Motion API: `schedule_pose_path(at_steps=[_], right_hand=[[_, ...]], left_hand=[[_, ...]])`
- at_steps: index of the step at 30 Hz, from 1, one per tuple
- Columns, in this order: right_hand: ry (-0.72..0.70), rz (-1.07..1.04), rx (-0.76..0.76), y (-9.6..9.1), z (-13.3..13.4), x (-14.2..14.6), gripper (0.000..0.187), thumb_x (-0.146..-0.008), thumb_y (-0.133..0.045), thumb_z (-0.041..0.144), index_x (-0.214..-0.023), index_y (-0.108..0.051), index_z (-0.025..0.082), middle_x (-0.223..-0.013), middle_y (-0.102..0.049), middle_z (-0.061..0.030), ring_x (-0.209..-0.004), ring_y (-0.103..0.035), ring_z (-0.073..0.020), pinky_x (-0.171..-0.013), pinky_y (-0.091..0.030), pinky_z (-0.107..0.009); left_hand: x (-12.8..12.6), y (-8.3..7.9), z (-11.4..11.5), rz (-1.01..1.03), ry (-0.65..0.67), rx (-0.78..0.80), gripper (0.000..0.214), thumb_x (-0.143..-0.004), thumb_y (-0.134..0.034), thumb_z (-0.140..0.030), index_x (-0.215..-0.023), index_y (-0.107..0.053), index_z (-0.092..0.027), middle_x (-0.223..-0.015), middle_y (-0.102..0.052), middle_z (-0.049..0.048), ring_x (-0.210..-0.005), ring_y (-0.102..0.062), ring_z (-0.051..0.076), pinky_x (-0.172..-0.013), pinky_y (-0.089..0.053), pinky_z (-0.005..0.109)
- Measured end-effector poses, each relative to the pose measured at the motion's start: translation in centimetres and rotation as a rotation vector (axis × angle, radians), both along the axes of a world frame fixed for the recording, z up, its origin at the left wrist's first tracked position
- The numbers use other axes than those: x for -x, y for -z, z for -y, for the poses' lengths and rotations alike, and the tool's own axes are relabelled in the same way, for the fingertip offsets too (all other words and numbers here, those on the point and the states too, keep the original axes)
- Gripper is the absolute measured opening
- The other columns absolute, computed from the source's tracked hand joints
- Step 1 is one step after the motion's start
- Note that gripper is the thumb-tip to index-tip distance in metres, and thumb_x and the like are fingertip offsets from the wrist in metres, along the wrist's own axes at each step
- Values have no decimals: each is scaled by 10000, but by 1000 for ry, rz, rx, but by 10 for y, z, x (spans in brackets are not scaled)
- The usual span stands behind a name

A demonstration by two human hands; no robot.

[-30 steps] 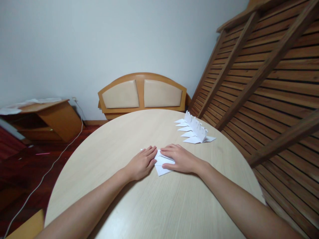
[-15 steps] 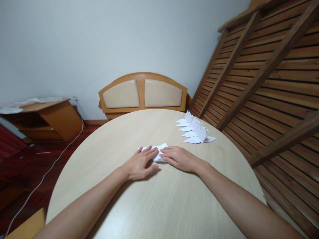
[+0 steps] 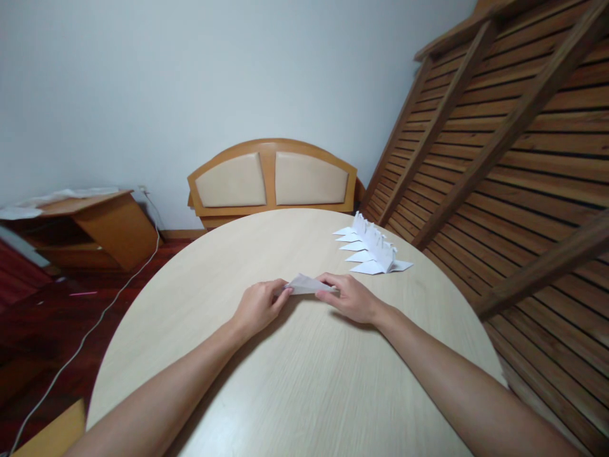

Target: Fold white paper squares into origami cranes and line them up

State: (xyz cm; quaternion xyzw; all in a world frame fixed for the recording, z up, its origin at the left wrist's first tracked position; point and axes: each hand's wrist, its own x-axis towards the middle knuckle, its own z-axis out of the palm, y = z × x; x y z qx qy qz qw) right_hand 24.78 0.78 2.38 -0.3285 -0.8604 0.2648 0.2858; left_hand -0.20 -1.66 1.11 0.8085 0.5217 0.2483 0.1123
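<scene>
A folded piece of white paper [image 3: 303, 285] is held between my two hands over the middle of the round table [image 3: 304, 381]. My left hand [image 3: 261, 304] pinches its left end between thumb and fingers. At the right end, my right hand [image 3: 349, 296] grips it the same way, thumb towards me. The paper's near face is in shade and its top comes to a low peak. Both ends of it are partly hidden by my fingers. Beyond my right hand stands a row of several folded white paper pieces [image 3: 373, 246], nested together with pointed flaps sticking out.
Behind the table is a wooden headboard [image 3: 271, 171] with cream panels. A slatted wooden frame [image 3: 504, 146] leans along the right side. To the left stand a low wooden cabinet [image 3: 118, 231] and a white cable [image 3: 90, 336] on the dark red floor.
Both hands lay flat, pressing the paper on the table. Now the fingers have closed on its two ends, and the paper is tilted up, its shaded side towards me.
</scene>
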Motion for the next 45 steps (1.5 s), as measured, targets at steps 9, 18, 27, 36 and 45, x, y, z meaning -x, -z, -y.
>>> schedule_pose_path(at_steps=[9, 18, 27, 36, 45], right_hand=[[180, -232, 87, 5, -5, 8, 273, -956, -569, 363, -1139, -672, 187, -1055, -733, -57, -910, -679, -199, -760, -497, -295], [272, -171, 149, 19, -12, 8, 333, -937, -587, 304, -1242, -624, 176, -1185, -716, -115, -1017, -688, -239, -869, -517, -370], [291, -24, 84, 29, -16, 5, 343, -950, -578, 319, -1269, -608, 196, -1199, -709, -118, -1040, -686, -248, -898, -521, -399], [-83, 200, -169, 11, -9, -14, 455, -784, -789, 423, -1202, -702, 266, -1414, -549, -92, -1369, -401, -296, -1137, -347, -491], [-101, 169, -177, 10, -12, -3, 190, -969, -593, 345, -1000, -735, 222, -1029, -728, -61, -1000, -635, -214, -931, -456, -377]], left_hand=[[-3, -3, 1, 265, -130, -20, 445, -960, -530, -446, -1317, -474, -186, -625, -554, -48, -524, -477, 134, -533, -301, 247], [11, 6, -7, 59, -164, -127, 554, -946, -533, -367, -1424, -354, -152, -1158, -667, 136, -1026, -643, 262, -847, -506, 398], [-9, 9, 10, -82, 297, -59, 546, -912, -562, -295, -1421, -415, -166, -1379, -582, 153, -1243, -571, 281, -1062, -461, 448], [0, 3, 7, -56, 341, -27, 481, -920, -570, -340, -1363, -488, -172, -1357, -600, 134, -1209, -588, 268, -1027, -477, 417], [-2, 0, 6, -74, 283, 1, 246, -920, -593, -416, -1027, -607, -195, -1172, -680, 96, -995, -661, 236, -879, -505, 363]])
